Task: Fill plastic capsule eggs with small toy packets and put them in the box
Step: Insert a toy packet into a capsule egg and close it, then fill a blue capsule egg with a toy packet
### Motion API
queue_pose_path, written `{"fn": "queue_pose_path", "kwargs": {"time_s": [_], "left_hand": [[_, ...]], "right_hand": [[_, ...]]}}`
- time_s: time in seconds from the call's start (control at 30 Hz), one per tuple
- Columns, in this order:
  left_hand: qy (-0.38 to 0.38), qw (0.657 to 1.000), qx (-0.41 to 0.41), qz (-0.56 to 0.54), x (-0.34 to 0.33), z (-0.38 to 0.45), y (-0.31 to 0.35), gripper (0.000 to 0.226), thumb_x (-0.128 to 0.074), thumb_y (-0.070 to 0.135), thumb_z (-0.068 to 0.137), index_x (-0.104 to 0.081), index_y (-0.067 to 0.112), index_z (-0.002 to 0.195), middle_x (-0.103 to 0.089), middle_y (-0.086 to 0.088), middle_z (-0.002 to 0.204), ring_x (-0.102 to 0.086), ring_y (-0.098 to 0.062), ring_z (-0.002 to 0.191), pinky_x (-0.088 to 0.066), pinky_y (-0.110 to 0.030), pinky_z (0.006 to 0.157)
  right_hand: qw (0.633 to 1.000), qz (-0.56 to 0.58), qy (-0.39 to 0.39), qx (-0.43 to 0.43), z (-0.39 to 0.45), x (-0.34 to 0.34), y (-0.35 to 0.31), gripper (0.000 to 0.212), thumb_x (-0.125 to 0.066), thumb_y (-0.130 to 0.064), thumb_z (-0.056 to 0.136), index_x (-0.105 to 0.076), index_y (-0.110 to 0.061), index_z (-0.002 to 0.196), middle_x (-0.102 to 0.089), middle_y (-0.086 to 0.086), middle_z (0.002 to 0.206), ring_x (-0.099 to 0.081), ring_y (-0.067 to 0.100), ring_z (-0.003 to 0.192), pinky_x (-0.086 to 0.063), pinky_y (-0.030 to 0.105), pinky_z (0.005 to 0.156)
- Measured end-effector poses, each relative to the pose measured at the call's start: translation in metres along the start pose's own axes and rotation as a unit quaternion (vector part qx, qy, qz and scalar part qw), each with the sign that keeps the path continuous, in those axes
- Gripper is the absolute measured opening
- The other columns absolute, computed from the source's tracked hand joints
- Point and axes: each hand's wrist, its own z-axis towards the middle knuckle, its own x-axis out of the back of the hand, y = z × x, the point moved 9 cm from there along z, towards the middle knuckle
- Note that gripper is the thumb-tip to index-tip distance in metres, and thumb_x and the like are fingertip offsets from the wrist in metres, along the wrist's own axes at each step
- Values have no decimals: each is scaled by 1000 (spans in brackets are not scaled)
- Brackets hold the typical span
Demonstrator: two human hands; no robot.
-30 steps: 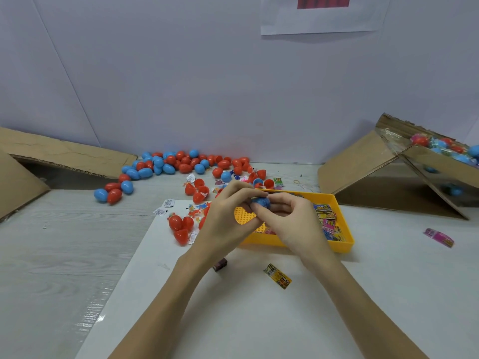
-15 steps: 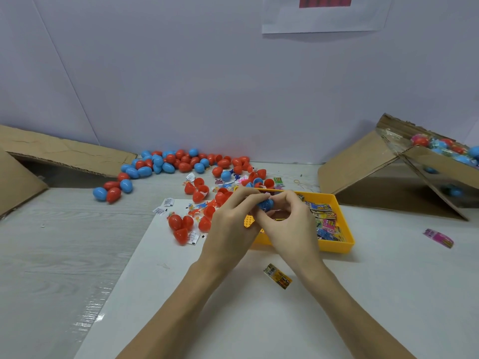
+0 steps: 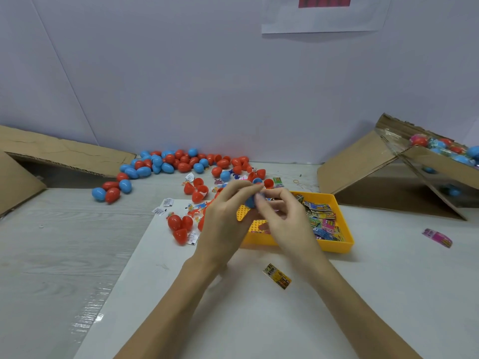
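Above the yellow tray (image 3: 337, 248), your left hand (image 3: 223, 224) and right hand (image 3: 282, 218) have lifted, both pinching the blue egg (image 3: 251, 200), likely nearly closed.

Blue egg (image 3: 251, 200) mostly behind hands (image 3: 259, 218)

Light is even, soft and fairly bright, with a cool bluish cast on the wall (image 3: 181, 73). It seems to fall from above: shadows are short and faint, the plainest one a soft band under the near edge of the yellow tray (image 3: 344, 244). A dull glare streaks the plastic film on the tabletop (image 3: 88, 317) at lower left. The wide lens bends straight lines near the frame's edges. The right hand (image 3: 287, 224) shows motion blur at its fingertips; the rest is reasonably sharp.
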Motion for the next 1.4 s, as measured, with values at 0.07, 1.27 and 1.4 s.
{"fn": "queue_pose_path", "kwargs": {"time_s": [0.07,1.27,1.4], "left_hand": [[-7,999,19,-29,3,4,-5,58,-85,5,80,-63,7,134,-61,-6,125,-60,-9,111,-52,-16,95],[-118,979,153,59,-19,-10,-61,27,-67,23,98,-67,16,124,-55,2,119,-49,-15,115,-46,-30,98],[-160,974,138,82,-34,-15,-65,27,-68,26,97,-68,17,122,-53,-1,127,-44,-17,124,-36,-21,96]], "right_hand": [[1000,19,6,-10,3,5,-2,16,-64,-40,100,-65,-26,108,-74,-4,100,-74,11,90,-61,23,67],[978,166,25,-121,32,58,6,23,-66,-18,101,-67,-6,120,-80,10,94,-78,18,87,-58,20,65],[910,385,119,-96,71,133,-30,25,-64,-12,100,-66,1,120,-76,16,108,-78,21,91,-60,20,70]]}}
